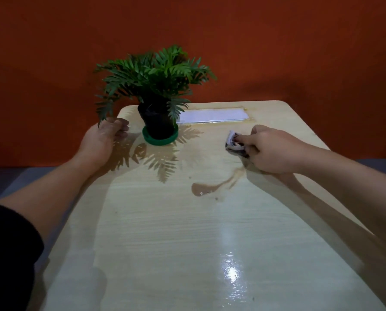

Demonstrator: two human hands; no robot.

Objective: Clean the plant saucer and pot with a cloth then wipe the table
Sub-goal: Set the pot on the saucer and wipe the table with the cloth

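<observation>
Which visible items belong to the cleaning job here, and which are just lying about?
Job: cloth in right hand; black pot on green saucer; table with brown puddle; left hand gripping table edge.

Lying about: white paper under clear film.

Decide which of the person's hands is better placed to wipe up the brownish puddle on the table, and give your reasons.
The right hand. It already grips the cloth against the table, and a wet streak runs from it to the puddle. The left hand holds no cloth and rests at the table's far left edge beside the saucer.
</observation>
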